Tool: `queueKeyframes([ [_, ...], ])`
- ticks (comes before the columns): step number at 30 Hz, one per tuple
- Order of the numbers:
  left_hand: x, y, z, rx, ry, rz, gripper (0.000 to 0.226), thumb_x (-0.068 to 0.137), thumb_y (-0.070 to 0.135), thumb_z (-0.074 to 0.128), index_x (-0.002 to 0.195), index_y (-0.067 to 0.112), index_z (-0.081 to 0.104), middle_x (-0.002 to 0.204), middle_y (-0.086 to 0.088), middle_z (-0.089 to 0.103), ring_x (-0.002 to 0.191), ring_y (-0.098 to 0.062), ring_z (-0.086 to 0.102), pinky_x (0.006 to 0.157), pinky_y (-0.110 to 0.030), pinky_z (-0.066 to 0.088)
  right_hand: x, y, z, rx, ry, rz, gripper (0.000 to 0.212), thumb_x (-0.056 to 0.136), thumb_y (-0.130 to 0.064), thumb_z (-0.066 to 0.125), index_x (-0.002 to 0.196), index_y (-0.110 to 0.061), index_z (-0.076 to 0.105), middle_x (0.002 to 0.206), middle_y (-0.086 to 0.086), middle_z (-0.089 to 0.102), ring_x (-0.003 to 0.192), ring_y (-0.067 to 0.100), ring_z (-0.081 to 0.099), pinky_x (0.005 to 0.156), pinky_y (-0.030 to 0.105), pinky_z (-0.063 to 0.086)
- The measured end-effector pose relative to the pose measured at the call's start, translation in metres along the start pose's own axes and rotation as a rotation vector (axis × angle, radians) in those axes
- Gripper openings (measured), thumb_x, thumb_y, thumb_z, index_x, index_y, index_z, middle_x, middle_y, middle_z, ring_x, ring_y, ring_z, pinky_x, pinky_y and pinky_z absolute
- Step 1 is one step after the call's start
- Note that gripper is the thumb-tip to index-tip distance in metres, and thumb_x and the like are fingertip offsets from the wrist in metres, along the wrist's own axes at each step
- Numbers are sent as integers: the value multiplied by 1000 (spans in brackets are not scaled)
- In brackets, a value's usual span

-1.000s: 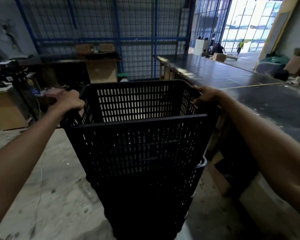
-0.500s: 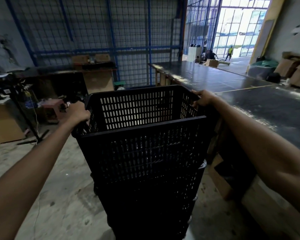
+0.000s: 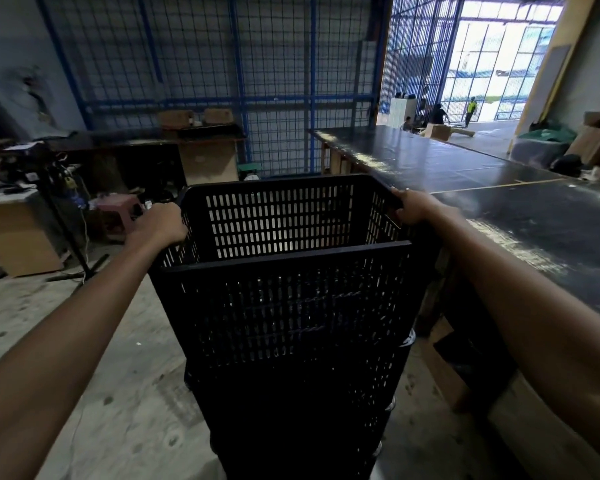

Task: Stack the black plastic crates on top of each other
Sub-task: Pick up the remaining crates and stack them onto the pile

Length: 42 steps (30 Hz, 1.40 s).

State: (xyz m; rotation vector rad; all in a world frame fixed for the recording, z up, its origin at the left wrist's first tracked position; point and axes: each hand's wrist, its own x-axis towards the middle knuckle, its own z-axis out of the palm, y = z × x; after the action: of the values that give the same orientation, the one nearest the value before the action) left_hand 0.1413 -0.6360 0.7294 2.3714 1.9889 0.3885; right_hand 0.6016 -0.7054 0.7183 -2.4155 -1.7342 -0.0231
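A tall black slotted plastic crate (image 3: 284,296) stands straight in front of me, sitting on a stack of more black crates (image 3: 298,420) that reaches down to the floor. My left hand (image 3: 158,225) is closed over the top crate's left rim near its far corner. My right hand (image 3: 414,206) grips the right rim near the far right corner. The top crate is empty inside and sits level. The lower crates are dark and partly hidden behind the top one.
A long black-topped table (image 3: 520,216) runs along the right, close to the stack, with cardboard boxes (image 3: 444,372) under its edge. A cluttered desk (image 3: 18,233), a stand and a pink stool (image 3: 120,211) sit to the left. Blue wire fencing closes the back. Concrete floor (image 3: 111,375) lies on the left.
The top crate has sunk a little lower onto the stack with both hands still on its rims. The view has shifted slightly.
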Motion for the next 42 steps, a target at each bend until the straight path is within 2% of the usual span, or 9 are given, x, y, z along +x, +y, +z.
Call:
queueKeyframes([
  [6, 0, 3, -1, 33, -42, -52, 20, 92, 9, 50, 106, -5, 54, 112, -27, 60, 97, -40, 60, 83, -45, 52, 0, 2, 5, 5, -20, 14, 72, 88, -32, 54, 154, -29, 25, 139, 22, 54, 124, 38, 56, 103, 46, 48],
  [10, 7, 3, -5, 78, -239, -137, 77, 96, 26, 48, 156, 13, 2, 145, -26, 44, 127, -39, 50, 104, -46, 44, 3, 4, -3, -87, -21, -39, 62, 85, -32, 55, 144, -22, 41, 137, 18, 56, 120, 34, 59, 99, 47, 50],
  [14, 2, 4, 12, 137, -152, -124, 83, 98, 31, 46, 155, 10, -11, 163, -12, -17, 152, -28, -12, 121, -48, 19, -4, 0, 10, -202, 16, -106, 69, 97, -24, 43, 157, -12, 11, 166, 7, -1, 152, 27, 17, 116, 50, 29],
  [16, 3, 2, 19, 176, -107, -54, 81, 100, 31, 41, 153, 5, -15, 161, -13, -24, 151, -27, -18, 123, -45, 12, -2, 2, 17, -247, 7, -117, 68, 101, -23, 37, 157, -11, 1, 165, 4, -14, 154, 22, 1, 119, 47, 21],
  [23, 15, -6, 26, 216, -146, 26, 68, 102, 15, 30, 153, 1, -11, 162, -14, -19, 152, -27, -14, 124, -41, 6, 0, 5, 20, -205, -10, -139, 69, 98, -11, 36, 156, -2, 1, 165, 14, -5, 154, 26, 5, 124, 37, 15],
  [30, 25, -12, 31, 281, -110, 60, 67, 100, 17, 31, 155, 2, -4, 164, -13, -10, 153, -28, -10, 124, -42, 5, -1, 1, 14, -166, -57, -105, 66, 102, -23, 35, 157, -4, 3, 166, 12, -4, 153, 29, 8, 123, 40, 19],
  [34, 21, -7, 22, 89, -126, 72, 75, 97, 31, 46, 154, 1, 8, 164, -16, 7, 152, -29, 9, 122, -41, 18, -8, -9, -2, -191, -53, -50, 65, 97, -32, 45, 153, -7, 24, 164, 9, 18, 150, 27, 22, 119, 42, 27],
  [37, 35, -13, -2, -159, -109, 48, 59, 94, 31, 51, 146, 8, 36, 148, -18, 45, 133, -31, 47, 102, -35, 43, -2, -58, -27, -300, -54, -9, 52, 92, -40, 49, 134, -9, 54, 146, 14, 48, 138, 31, 41, 111, 43, 38],
  [42, 66, -61, -36, -228, -121, -32, 49, 95, 30, 50, 139, 10, 50, 135, -17, 56, 116, -34, 55, 85, -32, 42, 24, -199, -42, -168, -11, -244, 52, 99, -32, 40, 142, -3, 42, 151, 18, 37, 144, 34, 30, 116, 49, 32],
])
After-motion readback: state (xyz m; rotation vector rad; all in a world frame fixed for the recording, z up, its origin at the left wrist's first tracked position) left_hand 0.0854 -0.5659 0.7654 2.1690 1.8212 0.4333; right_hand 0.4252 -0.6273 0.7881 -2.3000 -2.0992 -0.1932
